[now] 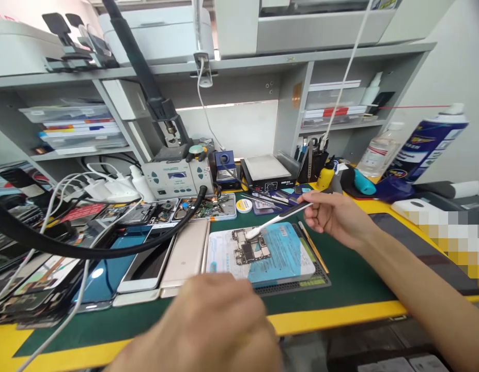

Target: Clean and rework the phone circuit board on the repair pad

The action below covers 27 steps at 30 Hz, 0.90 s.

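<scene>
My right hand (334,214) pinches a white brush (276,221) with a dark handle end. Its bristled tip rests on a bare phone circuit board (249,248). The board lies on a white and blue sheet (286,256) on a dark work mat (301,281). My left hand (208,330) is close to the camera at the bottom, blurred, seen from the back, near the table's front edge. Its fingers are hidden, and I cannot tell whether it holds anything.
Several phones and screens (146,263) lie left of the mat, crossed by a black hose (68,248) and white cables. A rework station (177,178), a hot plate (264,173), tool holder (312,160), bottle (379,150) and spray can (429,142) stand behind. Shelves rise above.
</scene>
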Motion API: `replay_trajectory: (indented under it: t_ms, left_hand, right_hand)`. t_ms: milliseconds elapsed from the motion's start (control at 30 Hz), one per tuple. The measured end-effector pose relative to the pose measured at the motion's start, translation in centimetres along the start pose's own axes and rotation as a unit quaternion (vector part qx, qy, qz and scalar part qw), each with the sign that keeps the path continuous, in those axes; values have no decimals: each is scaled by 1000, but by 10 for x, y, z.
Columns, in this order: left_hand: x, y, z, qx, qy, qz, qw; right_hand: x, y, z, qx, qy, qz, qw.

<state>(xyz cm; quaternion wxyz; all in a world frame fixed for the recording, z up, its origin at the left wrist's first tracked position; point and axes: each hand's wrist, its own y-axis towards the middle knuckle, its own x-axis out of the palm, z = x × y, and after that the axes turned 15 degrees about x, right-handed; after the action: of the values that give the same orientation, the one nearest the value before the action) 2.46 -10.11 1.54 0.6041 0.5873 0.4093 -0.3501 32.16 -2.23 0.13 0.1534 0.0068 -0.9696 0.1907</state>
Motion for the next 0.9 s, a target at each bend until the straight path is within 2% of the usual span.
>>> replay_trajectory:
  t_ms: [33, 100, 167, 267, 533, 900]
  left_hand:
    - [-2, 0, -13, -34, 23, 59, 997]
    - [-4, -2, -38, -91, 14, 69, 993]
    - [-2, -5, -58, -161, -6, 3, 987]
    - [2, -9, -75, -195, -23, -68, 978]
    - [10, -15, -85, -187, -39, -89, 978]
    - [24, -25, -84, -216, -105, -14, 971]
  right_hand:
    - [-1, 0, 0, 0, 1, -2, 1000]
    - [-2, 1, 1, 0, 0, -7, 1000]
    - [-3, 1, 2, 2, -2, -13, 1000]
    - [-3, 0, 3, 6, -8, -23, 1000]
    - [-3, 0, 5, -4, -20, -28, 999]
    - [0, -1, 8, -3, -35, -7, 999]
